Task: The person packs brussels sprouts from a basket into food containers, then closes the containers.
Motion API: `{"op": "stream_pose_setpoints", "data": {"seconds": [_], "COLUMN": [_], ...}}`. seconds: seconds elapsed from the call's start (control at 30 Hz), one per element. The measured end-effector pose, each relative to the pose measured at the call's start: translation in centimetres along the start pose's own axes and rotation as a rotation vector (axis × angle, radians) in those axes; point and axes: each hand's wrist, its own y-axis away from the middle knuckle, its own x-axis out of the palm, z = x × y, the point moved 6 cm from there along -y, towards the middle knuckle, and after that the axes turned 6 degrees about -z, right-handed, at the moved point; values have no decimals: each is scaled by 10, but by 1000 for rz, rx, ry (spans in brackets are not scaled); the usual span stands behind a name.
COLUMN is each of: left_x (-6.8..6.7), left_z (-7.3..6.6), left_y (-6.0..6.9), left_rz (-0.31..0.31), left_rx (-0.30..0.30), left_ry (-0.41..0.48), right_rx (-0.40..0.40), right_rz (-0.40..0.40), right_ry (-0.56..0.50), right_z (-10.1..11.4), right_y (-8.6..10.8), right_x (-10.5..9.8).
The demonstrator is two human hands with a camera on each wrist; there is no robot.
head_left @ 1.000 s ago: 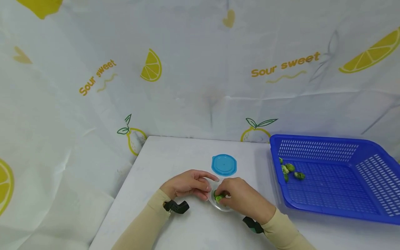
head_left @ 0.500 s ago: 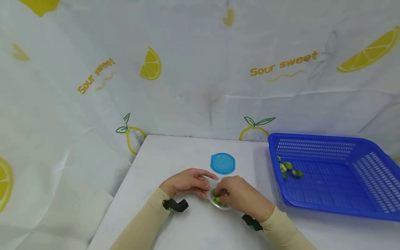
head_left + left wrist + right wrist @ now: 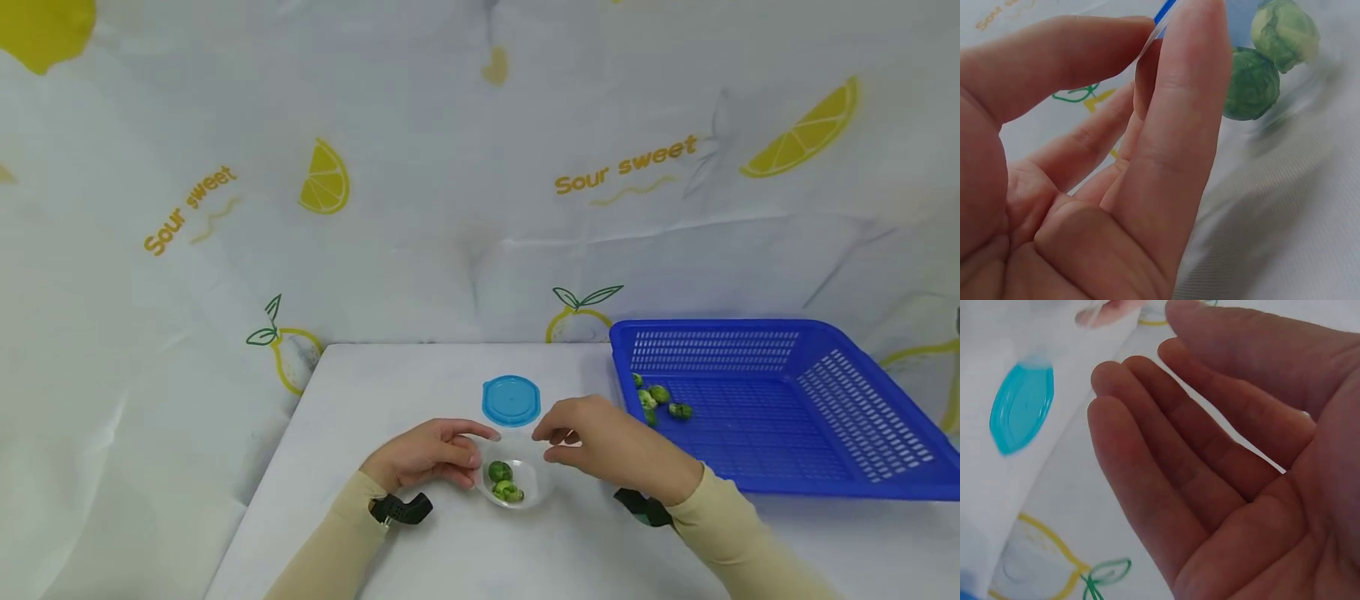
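Bowl: two sprouts; left grip pinches rim. Right grip released. Basket at bowl's 2 o'clock: more sprouts. White bench, lemon-print sheet.

A white table is at six o'clock. A wrinkly white sheet is behind, at twelve, with yellow lemon slices at ten and two.

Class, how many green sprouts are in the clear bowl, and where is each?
2 visible: the darker sprout toward the left in the clear bowl, the paler sprout in front of it; another could be hidden.
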Motion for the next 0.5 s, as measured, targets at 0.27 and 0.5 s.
{"op": "stream_pose_setpoints", "data": {"seconds": [0.27,0.5], "left_x": [0,3], "left_z": [1,2], "left_y": [2,2], "left_rz": [46,67], "left_rx": [48,68], "left_ry": [39,41], "right_rx": [55,160], "right_rz": [-77,-85], "right_ry": [69,118], "right_z": [-30,-83], "right_y": [18,24], "right_x": [-57,-91]}}
